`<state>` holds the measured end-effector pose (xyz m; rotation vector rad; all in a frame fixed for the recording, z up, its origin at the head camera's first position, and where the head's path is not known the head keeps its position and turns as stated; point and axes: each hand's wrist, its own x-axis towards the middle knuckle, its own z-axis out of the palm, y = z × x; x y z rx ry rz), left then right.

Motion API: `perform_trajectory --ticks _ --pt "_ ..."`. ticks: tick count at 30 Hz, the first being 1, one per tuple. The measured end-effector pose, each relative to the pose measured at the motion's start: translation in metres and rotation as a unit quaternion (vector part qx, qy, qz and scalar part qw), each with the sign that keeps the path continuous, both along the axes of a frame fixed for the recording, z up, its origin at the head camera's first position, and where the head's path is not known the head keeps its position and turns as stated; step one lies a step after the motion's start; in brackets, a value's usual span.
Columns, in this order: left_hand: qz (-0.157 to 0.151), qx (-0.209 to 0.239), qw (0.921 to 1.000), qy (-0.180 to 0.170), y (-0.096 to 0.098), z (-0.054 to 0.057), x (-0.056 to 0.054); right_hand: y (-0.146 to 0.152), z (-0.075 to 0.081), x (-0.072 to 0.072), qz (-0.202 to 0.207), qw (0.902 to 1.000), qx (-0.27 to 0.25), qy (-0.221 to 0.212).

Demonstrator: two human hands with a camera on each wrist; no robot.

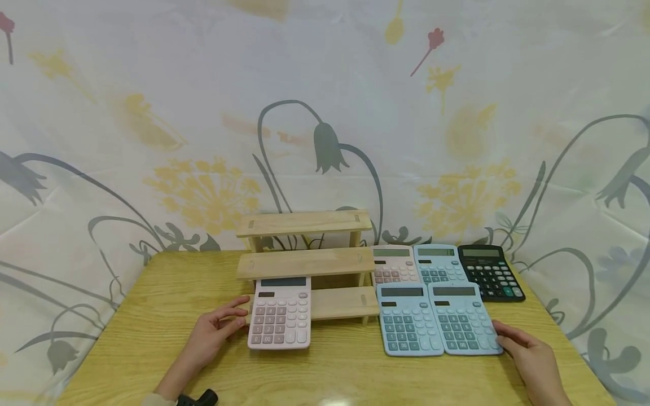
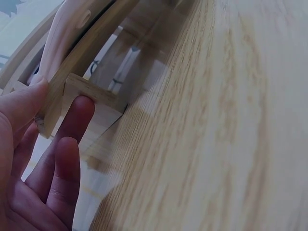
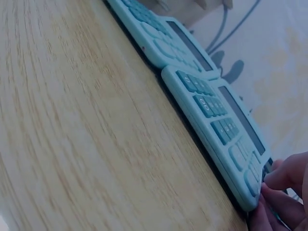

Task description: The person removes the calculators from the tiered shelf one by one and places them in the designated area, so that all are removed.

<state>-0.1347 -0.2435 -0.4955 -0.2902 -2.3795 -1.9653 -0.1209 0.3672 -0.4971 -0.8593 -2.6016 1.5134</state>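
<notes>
My left hand (image 1: 213,332) is at the left side of a pink calculator (image 1: 280,316), which leans tilted on the lowest step of a wooden three-step rack (image 1: 304,260). In the left wrist view, the thumb (image 2: 36,89) touches near the calculator's edge and the end of the board, while the other fingers extend loosely by the rack's leg (image 2: 94,89). At the far right of the row, my right hand (image 1: 533,358) touches the lower right edge of a blue calculator (image 1: 459,321). Another blue calculator (image 1: 408,321) lies flat against its left side.
Behind the two blue calculators lie a second pink calculator (image 1: 395,262), a further blue calculator (image 1: 439,262) and a black calculator (image 1: 491,273). All rest on the wood-grain table (image 1: 167,299). A floral cloth (image 1: 213,113) hangs behind the table.
</notes>
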Motion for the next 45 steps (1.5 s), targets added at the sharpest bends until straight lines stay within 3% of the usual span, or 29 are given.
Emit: perform_trajectory --ticks 12,21,30,38,45 --pt "0.005 -0.006 0.9999 -0.008 0.0 0.002 0.001 -0.01 0.014 0.0 -0.006 0.9998 0.009 0.018" --pt "0.003 -0.012 0.9999 -0.011 0.0 0.006 0.002 -0.039 0.023 0.004 -0.005 0.9959 -0.052 0.073" --pt "0.009 -0.017 0.9994 -0.029 0.001 0.006 0.002 -0.08 0.028 0.005 0.06 0.9941 -0.058 0.069" --pt "0.009 -0.014 0.9995 -0.025 -0.001 0.002 0.0 -0.12 0.031 0.004 0.125 0.983 -0.089 0.101" --pt "0.015 -0.016 0.9994 -0.028 0.001 0.003 0.001 -0.155 0.029 0.005 0.158 0.9719 -0.125 0.122"
